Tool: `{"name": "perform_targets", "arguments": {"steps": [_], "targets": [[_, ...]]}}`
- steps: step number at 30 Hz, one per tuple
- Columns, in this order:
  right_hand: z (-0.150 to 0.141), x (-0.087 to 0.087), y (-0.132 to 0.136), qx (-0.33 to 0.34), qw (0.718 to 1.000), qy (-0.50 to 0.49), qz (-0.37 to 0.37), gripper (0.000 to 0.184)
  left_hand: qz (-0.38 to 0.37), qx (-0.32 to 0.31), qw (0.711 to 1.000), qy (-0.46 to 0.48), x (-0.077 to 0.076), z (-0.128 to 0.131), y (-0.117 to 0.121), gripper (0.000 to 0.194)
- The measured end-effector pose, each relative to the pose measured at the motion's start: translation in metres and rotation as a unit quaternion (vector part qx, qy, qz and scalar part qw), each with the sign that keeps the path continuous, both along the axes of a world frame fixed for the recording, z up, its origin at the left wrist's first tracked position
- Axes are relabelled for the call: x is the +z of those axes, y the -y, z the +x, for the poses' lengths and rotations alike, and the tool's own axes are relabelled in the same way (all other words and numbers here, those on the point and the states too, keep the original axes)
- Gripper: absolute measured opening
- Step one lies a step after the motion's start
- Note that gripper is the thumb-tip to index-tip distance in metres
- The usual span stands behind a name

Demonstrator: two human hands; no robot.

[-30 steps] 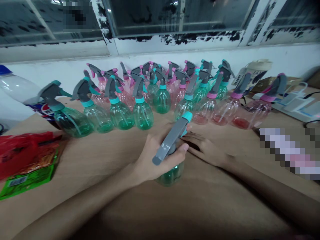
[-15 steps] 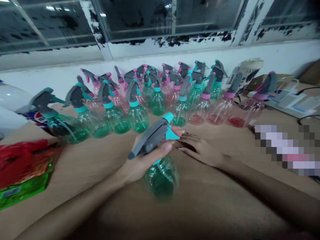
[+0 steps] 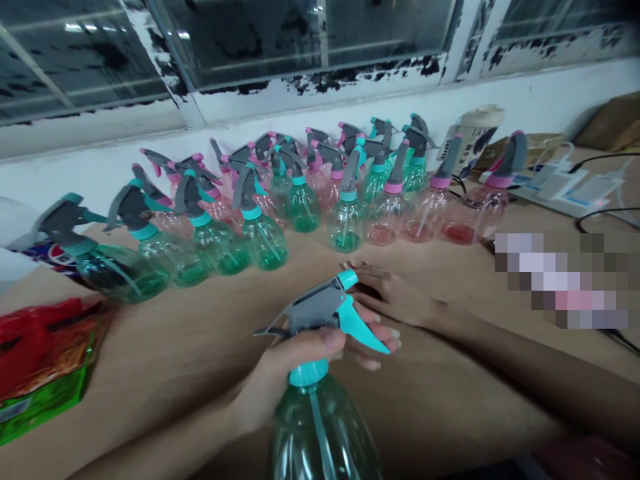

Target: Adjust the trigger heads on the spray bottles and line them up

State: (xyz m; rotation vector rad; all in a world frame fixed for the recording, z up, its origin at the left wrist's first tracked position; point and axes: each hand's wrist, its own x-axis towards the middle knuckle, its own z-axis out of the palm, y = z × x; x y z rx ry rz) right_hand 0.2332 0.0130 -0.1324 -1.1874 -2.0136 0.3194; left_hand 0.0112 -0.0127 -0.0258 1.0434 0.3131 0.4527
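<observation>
Clasped snugly round the neck of a translucent green, ribbed plastic spray bottle [image 3: 325, 427], the left hand [image 3: 287, 357] has its thumb across the grey head and its fingers beyond the turquoise trigger [image 3: 363, 327]; whether they squeeze it, I cannot tell. The held bottle's base runs out of view, so contact with the smooth wood-toned table [image 3: 165, 340] is uncertain.

A careless leftward swing could topple the rounded, green-tinted bottles [image 3: 217, 247] beyond and left of the held bottle. Slick plastic might slide if the thumb slackened, and a tightened finger could send spray past the right hand [image 3: 395, 293], which rests palm down beyond and right of it, holding nothing that shows.

Left of the held bottle lie a crumpled red plastic bag [image 3: 45, 327] and a shiny green packet [image 3: 47, 403]; beyond, the green-tinted bottles bulge like gourds, thin-walled and glossy. Beyond and right of it, pink-tinted clear bottles with pink collars [image 3: 423, 217] share that bulbous shape.
</observation>
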Motion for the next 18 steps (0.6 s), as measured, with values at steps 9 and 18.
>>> {"name": "perform_targets", "arguments": {"steps": [9,18], "targets": [[0.002,-0.002,-0.002,0.025,0.997,0.076,-0.020,0.044,0.074,0.002,0.995,-0.060,0.002,-0.008,0.007,0.017],[0.000,0.001,-0.002,0.013,0.995,0.099,-0.018,0.042,0.198,0.077,0.973,-0.091,0.014,-0.006,-0.007,0.024]]}}
